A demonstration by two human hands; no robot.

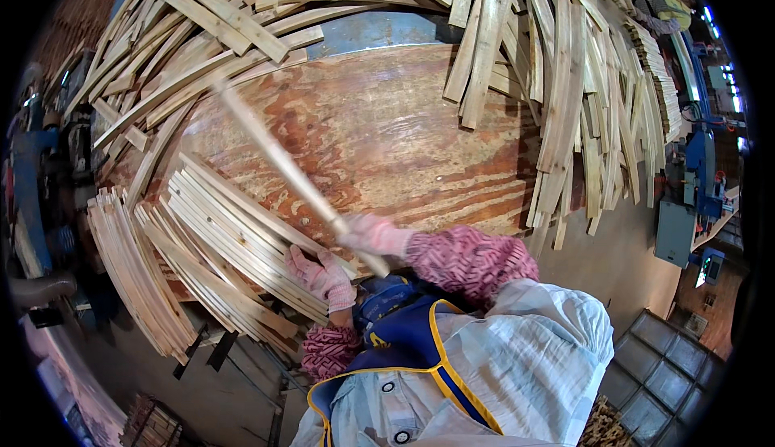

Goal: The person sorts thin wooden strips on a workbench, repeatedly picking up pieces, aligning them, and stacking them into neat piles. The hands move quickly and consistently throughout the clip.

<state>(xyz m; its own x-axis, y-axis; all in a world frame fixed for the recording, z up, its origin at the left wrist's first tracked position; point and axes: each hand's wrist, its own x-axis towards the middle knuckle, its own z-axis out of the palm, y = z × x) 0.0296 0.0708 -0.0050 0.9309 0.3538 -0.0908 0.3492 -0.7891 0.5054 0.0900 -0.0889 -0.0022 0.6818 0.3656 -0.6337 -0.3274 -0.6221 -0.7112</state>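
My right hand (373, 235), in a pale pink glove, is closed around a long wooden strip (278, 156). The strip slants across the tabletop from near my waist toward the far left, blurred by motion. My left hand (324, 277), also gloved, lies with its fingers stretched out at the near end of a row of pale strips (234, 233). These strips lie side by side at the left front of the plywood tabletop (387, 140). Patterned pink sleeve covers reach to both wrists.
Loose strips lie heaped along the far left edge (218, 19) and on the right (565, 84). Another bundle of strips (133, 277) overhangs the left front edge. Blue machinery (701, 165) stands at far right, with another person (670, 3) at back right.
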